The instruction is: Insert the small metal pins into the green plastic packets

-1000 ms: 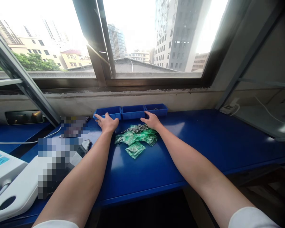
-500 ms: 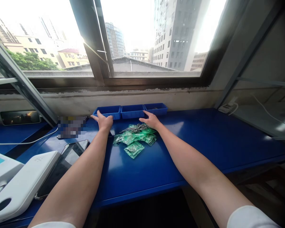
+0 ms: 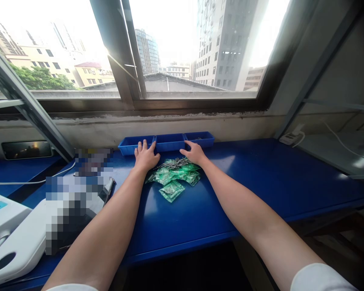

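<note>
Three blue bins stand in a row by the wall: a left bin [image 3: 125,150], a middle bin [image 3: 170,146] and a right bin [image 3: 209,142] with small dark metal pieces [image 3: 197,139] inside. My left hand [image 3: 146,157] is open, fingers spread, at the front where the left and middle bins meet. Its fingertips overlap the bin fronts. My right hand [image 3: 195,153] has thumb and index finger apart, the index tip at the joint between the middle and right bins. Between my hands lie green plastic packets [image 3: 171,190] with loose metal pins [image 3: 176,162] on top.
The blue table [image 3: 248,173] extends to the right, with a white power strip [image 3: 289,137] at its far corner. On the left are a white device [image 3: 21,246], a phone [image 3: 27,149] and a white cable [image 3: 18,183]. A window frame [image 3: 194,106] rises behind.
My left hand has shifted right, from the front of the left bin to the joint with the middle bin, and its fingers have spread. My right hand has barely moved.
</note>
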Demonstrator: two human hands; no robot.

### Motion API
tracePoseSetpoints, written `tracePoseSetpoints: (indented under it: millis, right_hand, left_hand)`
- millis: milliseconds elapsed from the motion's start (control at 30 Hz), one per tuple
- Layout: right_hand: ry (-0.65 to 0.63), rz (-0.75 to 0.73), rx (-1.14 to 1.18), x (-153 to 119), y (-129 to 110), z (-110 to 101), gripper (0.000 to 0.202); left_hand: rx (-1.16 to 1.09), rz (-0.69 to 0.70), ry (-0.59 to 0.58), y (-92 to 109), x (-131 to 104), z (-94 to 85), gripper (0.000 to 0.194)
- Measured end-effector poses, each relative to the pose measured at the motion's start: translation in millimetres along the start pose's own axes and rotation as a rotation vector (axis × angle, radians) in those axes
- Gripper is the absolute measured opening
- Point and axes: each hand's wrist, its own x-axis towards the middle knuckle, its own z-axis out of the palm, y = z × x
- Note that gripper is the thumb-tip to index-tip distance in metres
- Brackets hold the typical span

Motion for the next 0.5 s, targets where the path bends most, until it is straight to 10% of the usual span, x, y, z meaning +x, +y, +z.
tracePoseSetpoints:
  millis: [500]
  right_hand:
    - [0.109, 0.277, -0.33, 8, 29, -14, 0.068]
  left_hand:
    - [0.028, 0.014, -0.051, -2, 2, 2.8, 0.068]
